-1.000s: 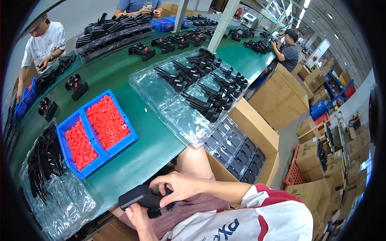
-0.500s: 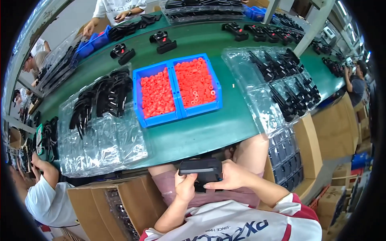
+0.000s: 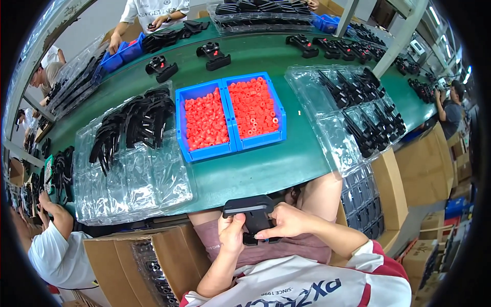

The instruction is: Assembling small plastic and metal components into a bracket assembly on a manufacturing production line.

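Over my lap, just off the table's near edge, I hold a black plastic part (image 3: 255,217) with a wide curved bar on top and a narrower body below. My left hand (image 3: 231,233) grips its left side, thumb up along the body. On the other side my right hand (image 3: 289,222) grips it, the thumb lying across the lower body. The fingers beneath the part are hidden. Straight ahead on the green table stand two joined blue bins, the left bin (image 3: 180,123) full of red plastic pieces (image 3: 206,120), the right bin (image 3: 280,115) full of red ring-like pieces (image 3: 250,107).
Clear plastic trays with black parts lie left (image 3: 148,184) and right (image 3: 319,110) on the green table (image 3: 245,179). Black assemblies (image 3: 214,55) line its far side. Cardboard boxes flank my legs, left (image 3: 120,266) and right (image 3: 391,189). Co-workers sit left and stand across.
The black part has tipped and shifted slightly left and up in my hands, so more of its lower body shows. Both hands keep hold of it. The view has shifted slightly.
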The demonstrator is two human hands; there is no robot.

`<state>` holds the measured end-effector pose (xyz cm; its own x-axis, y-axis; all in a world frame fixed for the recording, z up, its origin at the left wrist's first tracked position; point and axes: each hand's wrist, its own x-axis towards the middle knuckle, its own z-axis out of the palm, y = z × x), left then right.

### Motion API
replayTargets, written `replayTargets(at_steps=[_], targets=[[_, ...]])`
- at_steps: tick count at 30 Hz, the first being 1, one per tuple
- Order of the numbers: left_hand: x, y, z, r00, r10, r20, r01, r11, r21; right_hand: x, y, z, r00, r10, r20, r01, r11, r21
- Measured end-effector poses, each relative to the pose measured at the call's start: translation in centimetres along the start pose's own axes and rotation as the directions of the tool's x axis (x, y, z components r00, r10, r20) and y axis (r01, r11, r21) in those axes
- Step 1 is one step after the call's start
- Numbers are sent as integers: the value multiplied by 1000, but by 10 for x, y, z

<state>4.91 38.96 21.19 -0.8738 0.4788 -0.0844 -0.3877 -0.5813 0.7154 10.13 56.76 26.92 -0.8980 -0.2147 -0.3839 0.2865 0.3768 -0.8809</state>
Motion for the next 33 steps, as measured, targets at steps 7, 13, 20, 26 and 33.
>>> replayTargets(at_steps=[7,13,20,26,33], targets=[[8,11,15,986,-71,-148,59,995,-81,7,1,-6,998,65,3,-65,990,127],[33,33,39,957,147,-248,-202,956,-211,6,-42,-12,908,-25,-418,185,920,346],[53,18,16,960,263,-93,-243,952,184,48,-95,-105,559,-454,-694,468,863,-187],[38,15,19,977,206,49,-211,929,304,94,-101,-208,351,-325,-878,-56,929,-366],[-18,24,24,993,100,-65,-76,949,305,165,-103,-167,628,-630,-456,160,679,-717]])
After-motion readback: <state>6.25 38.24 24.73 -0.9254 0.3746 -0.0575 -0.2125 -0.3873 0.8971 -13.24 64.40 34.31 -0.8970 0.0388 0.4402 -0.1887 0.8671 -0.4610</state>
